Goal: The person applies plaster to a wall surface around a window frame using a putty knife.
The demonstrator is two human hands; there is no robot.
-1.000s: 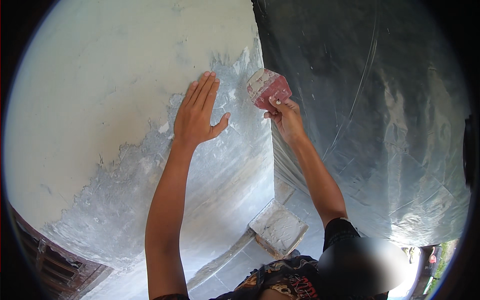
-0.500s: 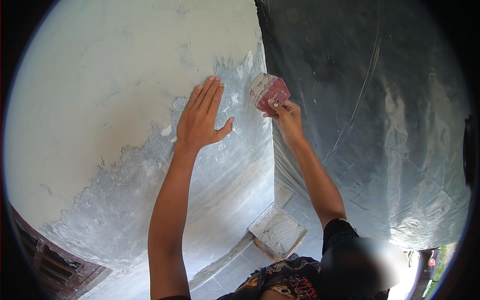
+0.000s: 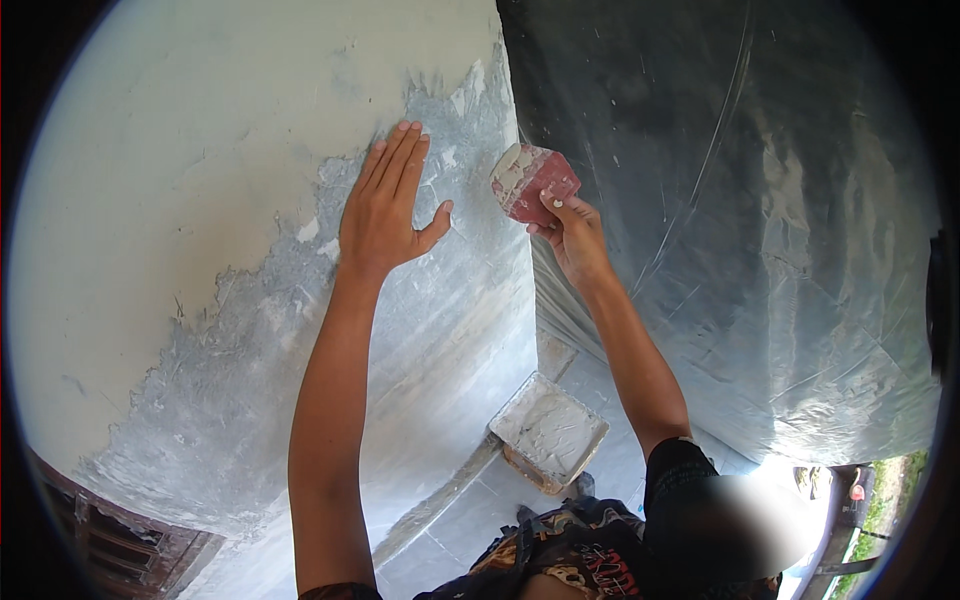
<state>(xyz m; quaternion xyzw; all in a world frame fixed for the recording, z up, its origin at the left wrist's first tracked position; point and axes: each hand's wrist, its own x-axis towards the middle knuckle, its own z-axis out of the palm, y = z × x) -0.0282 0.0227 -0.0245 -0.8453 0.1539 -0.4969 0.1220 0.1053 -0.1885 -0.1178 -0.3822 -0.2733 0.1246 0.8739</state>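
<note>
My left hand [image 3: 385, 215] lies flat with fingers stretched upward and thumb out on the white wall [image 3: 180, 140], at the ragged border between smooth pale coating and mottled grey plaster [image 3: 440, 310]. My right hand [image 3: 568, 235] grips a red, flat putty scraper [image 3: 540, 185] smeared with whitish compound, held at the wall's vertical edge just right of my left hand. Low in the view, a square tray [image 3: 505, 405] of white paste stands beside the foot of the wall, below both hands.
Dark, shiny plastic sheeting [image 3: 730, 250] hangs to the right of the wall edge. Grey floor tiles [image 3: 445, 540] show below. A wooden slatted frame [image 3: 115, 535] is at the lower left, and a bright opening with greenery [image 3: 880, 500] at the lower right.
The wall, tray and my left hand sit higher in the picture as the view shifts. The scraper stays at nearly the same picture spot, so slightly lower against the wall. My grip is unchanged.
</note>
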